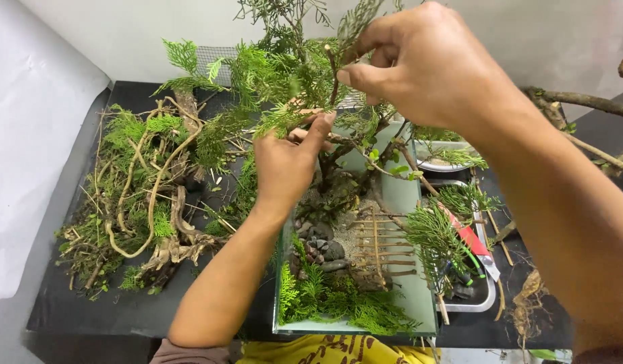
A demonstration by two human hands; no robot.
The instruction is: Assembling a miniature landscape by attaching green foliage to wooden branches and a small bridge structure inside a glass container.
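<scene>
We pinch a green sprig [304,81] over the glass tank [399,195]: right hand [419,67] closed on its tip, left hand [288,165] probably gripping its base. Tugging could snap it.

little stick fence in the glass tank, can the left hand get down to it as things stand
Probably yes. The left hand is up at the green sprigs, almost above the stick fence. The glass tank is open-topped, and only thin twigs hang between them.

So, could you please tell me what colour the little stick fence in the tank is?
Brown stick fence, clearest in the head view.
</scene>
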